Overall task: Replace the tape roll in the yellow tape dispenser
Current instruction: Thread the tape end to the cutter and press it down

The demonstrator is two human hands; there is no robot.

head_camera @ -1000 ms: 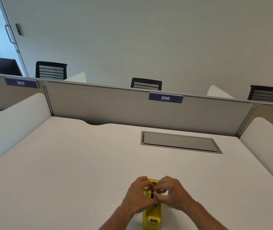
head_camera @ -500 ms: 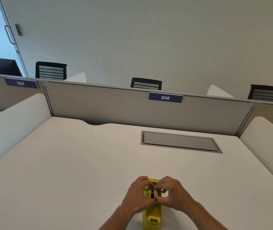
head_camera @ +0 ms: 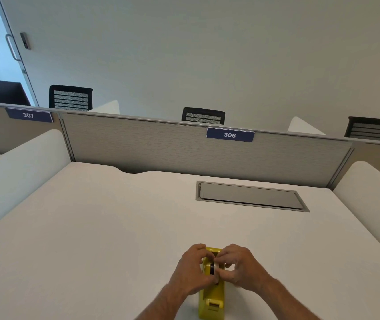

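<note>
- Here, head view: the yellow tape dispenser (head_camera: 211,296) stands on the white desk (head_camera: 106,227) at its near edge.
- Left hand (head_camera: 190,272) grips the dispenser's side, fingers curled.
- Right hand (head_camera: 238,266) pinches the tape roll (head_camera: 214,269) seated in the dispenser.

One view only is showing the scene: a wide-angle camera worn on the person's head, looking forward and down across the white table (head_camera: 92,227). It is sitting close above the near edge, so the two forearms are entering from the bottom of the frame and the yellow tape dispenser (head_camera: 211,299) is lying low in the picture, its near end almost touching the lower border. Farther out, the lens is taking in the grey divider panel (head_camera: 138,146) with the 306 label (head_camera: 230,134), chair backs beyond it, and the wall. Straight edges are bowing toward the frame's sides. No second view is sharing the scene.
</note>
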